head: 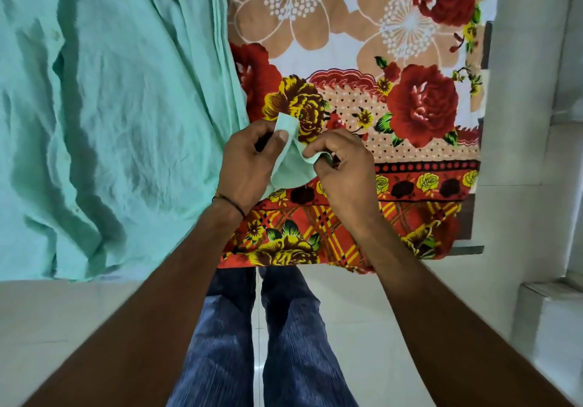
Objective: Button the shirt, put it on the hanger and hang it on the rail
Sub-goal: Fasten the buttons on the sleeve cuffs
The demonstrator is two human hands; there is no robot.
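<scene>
Buttoning apparently under way. Crumpled mint-green cloth shirt (pixel 110 106) spread on the left of the floral-patterned bed (pixel 410 106), a small flap at its near right edge pinched in the fingers of left hand (pixel 249 163) and right hand (pixel 342 170). Hanger and rail out of view; both steps left.

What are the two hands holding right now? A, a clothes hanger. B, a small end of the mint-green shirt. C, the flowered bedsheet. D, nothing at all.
B: the left hand and the right hand each pinch a small end of the shirt between them, held above the flowered bedsheet. No hanger is in view.
</scene>
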